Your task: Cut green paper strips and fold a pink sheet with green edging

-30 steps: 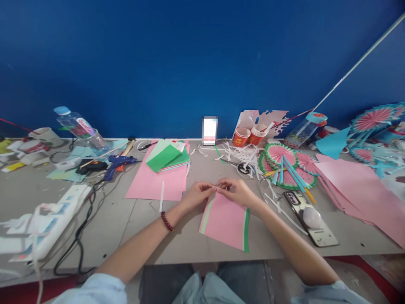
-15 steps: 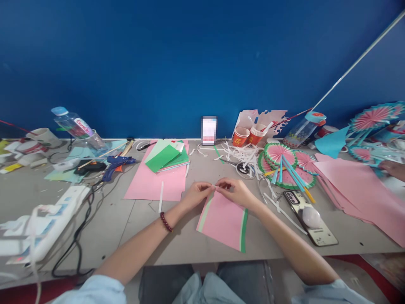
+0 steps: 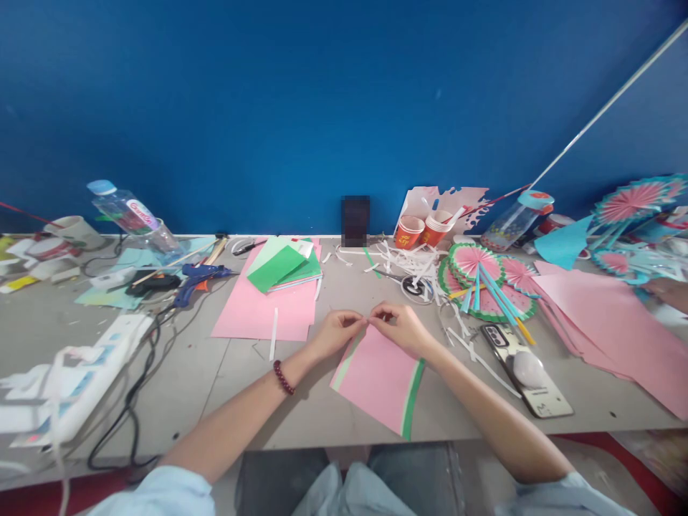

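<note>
A pink paper sheet (image 3: 376,390) with a pale green strip along its left side and a green and white band down its right side lies tilted at the table's front. My left hand (image 3: 341,333) pinches the sheet's far edge near its upper left corner. Right beside it, my right hand (image 3: 398,326) grips the same edge, thumb and finger closed. The fingertips of both hands almost meet, and they hide the corner itself. Left of my hands, a larger pink sheet (image 3: 263,315) bears green paper pieces (image 3: 276,269) and a loose white strip (image 3: 274,333).
Scissors (image 3: 413,285) lie among white paper scraps (image 3: 430,261). Watermelon-coloured paper fans (image 3: 476,265) and a phone (image 3: 553,401) are to the right. A glue gun (image 3: 196,279), bottle (image 3: 126,208) and power strip (image 3: 102,373) stand left. Another person's hand (image 3: 666,292) shows at the right edge.
The pink sheet has turned slightly, its near right corner shifting left and toward me. My hands have barely moved. The screen of the device at the wall went from bright to dark.
</note>
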